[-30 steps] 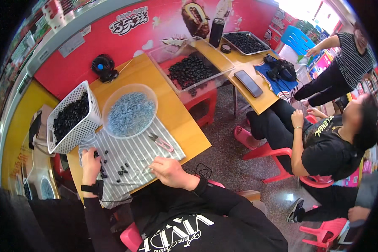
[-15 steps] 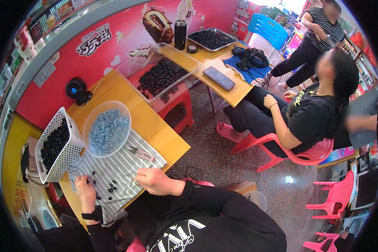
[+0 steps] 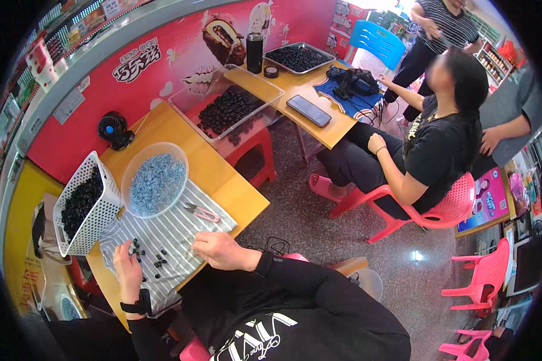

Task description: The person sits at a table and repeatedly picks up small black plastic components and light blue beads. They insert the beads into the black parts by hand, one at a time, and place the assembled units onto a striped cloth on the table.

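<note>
My left hand rests over the striped cloth at the table's near left, fingers curled. A small black part shows at its fingertips, next to several small black parts lying loose on the cloth. To the right, above the cloth's edge, my right hand is closed in a pinch. What it holds, if anything, is too small to make out. Pink-handled thread snips lie beyond it. A round translucent bowl holds many pale blue small pieces. Left of it, a white perforated basket contains black parts.
A small black fan stands at the wall. A clear bin of black parts sits between the tables. On the far table are a phone, a black flask and a metal tray. One person sits on a pink chair; others stand nearby.
My left hand has moved slightly away from me over the cloth, toward the loose parts. My right hand stays pinched. The seated person has turned and reaches an arm toward the far table.
</note>
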`<state>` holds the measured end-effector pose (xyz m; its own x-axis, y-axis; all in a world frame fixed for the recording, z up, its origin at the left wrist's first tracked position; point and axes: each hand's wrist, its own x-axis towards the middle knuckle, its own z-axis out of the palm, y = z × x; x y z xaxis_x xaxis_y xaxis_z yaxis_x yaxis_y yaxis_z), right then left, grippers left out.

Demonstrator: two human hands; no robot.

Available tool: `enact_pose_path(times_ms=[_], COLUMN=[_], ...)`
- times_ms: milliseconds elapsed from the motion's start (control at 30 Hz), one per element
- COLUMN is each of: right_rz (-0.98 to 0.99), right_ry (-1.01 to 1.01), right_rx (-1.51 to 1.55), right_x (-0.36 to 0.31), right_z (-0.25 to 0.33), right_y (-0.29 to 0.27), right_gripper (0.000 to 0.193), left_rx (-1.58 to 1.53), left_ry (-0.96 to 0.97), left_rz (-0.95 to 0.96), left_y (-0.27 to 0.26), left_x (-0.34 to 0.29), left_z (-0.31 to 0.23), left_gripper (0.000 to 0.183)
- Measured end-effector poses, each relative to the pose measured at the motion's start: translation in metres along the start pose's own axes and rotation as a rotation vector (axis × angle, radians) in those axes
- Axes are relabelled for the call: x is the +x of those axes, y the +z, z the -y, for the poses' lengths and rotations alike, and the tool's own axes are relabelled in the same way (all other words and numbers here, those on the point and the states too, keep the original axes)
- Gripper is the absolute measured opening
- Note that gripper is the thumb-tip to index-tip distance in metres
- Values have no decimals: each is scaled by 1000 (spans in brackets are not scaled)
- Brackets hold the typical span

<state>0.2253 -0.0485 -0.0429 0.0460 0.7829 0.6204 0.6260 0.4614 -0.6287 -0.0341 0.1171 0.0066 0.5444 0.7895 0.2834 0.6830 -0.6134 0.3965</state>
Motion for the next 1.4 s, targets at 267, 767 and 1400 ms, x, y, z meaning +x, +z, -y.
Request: enact_pose_path(times_ms=[267, 767, 1400], right_rz=[4, 4, 9], right_ry=[-6, -8, 12], right_rx=[-61, -60, -91], right_x=[-1, -1, 1], right_z=[2, 1, 5], right_y=[-4, 1, -1], right_gripper=[10, 9, 11], left_rx=[-147, -156, -312], left_ry=[15, -76, -245], left_rz=[-128, -184, -387], left_y=[-39, -22, 17], left_x=[-35, -90, -77], left_z=[-59, -66, -24], left_gripper=[37, 30, 21])
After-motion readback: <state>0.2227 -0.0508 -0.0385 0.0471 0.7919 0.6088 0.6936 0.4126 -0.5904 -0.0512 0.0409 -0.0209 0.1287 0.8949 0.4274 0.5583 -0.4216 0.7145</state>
